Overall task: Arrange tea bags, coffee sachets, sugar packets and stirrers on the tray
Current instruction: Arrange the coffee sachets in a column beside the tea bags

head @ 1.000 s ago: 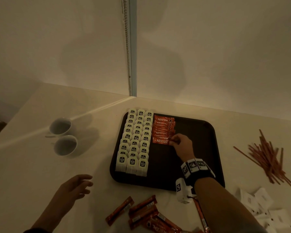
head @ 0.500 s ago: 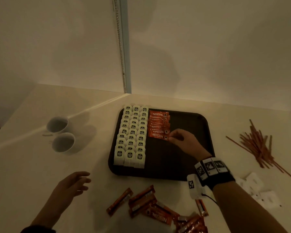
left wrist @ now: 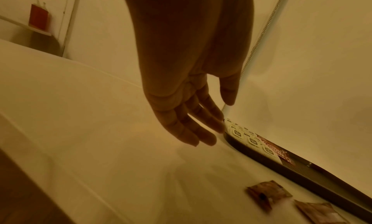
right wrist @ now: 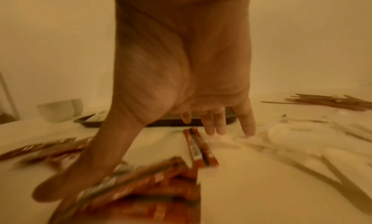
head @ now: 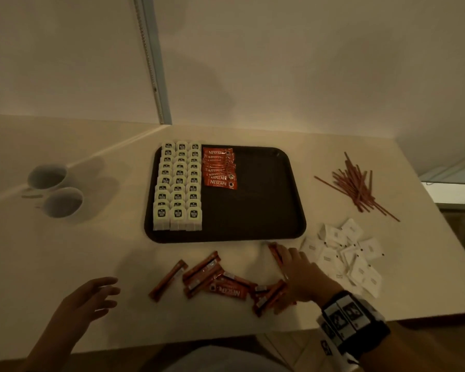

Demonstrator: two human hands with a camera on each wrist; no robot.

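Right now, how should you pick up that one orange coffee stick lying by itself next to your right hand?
Probably pinch the lone coffee sachet across its narrow width near the middle, coming from above. It lies flat on the table, long and thin, pointing toward the tray, so its long edges are free. The right hand is already beside it.

Dark brown rectangular plastic tray (head: 269,200) holds white paper tea bags (head: 177,187) with black labels and orange-red foil coffee sachets (head: 219,167) lettered white; reddish-brown thin stirrers (head: 356,185) lie on the cream desk (head: 97,248).
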